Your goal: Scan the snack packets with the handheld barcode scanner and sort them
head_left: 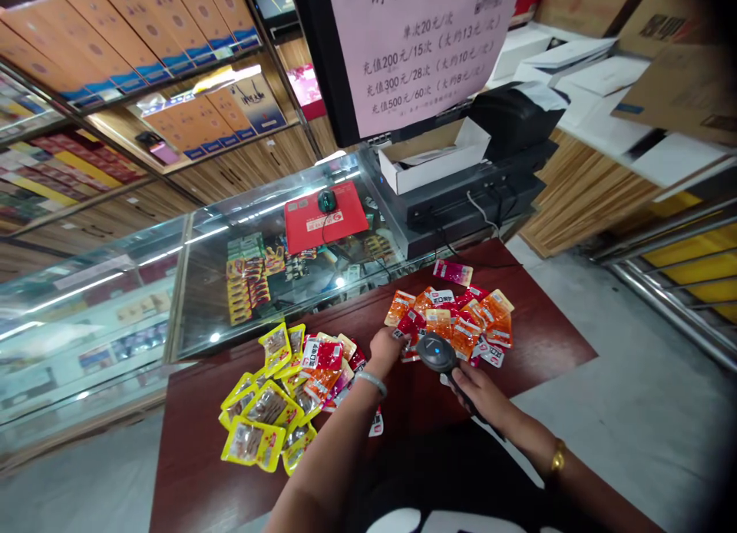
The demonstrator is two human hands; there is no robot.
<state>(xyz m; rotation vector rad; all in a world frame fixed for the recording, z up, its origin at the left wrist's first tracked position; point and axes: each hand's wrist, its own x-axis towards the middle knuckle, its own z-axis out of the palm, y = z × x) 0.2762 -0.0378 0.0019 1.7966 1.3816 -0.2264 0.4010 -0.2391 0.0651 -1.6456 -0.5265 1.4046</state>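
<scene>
My left hand point(385, 352) is closed on a small red snack packet point(409, 322) at the left edge of a pile of orange and red snack packets point(464, 335). My right hand point(475, 388) grips a black handheld barcode scanner point(436, 353), its head with a small blue light lying over the front of that pile. Left of my left arm rests a heap of yellow snack packets point(269, 404). Red and orange packets point(323, 364) lie against the right side of the heap, partly hidden behind my left forearm.
The packets lie on a dark red wooden tabletop point(196, 471). Behind it stands a glass display counter point(213, 249) bearing a red mat point(345, 230) and a computer mouse point(326, 201). A black cash drawer point(461, 206) carries an open white box point(426, 172) and a printer point(510, 118).
</scene>
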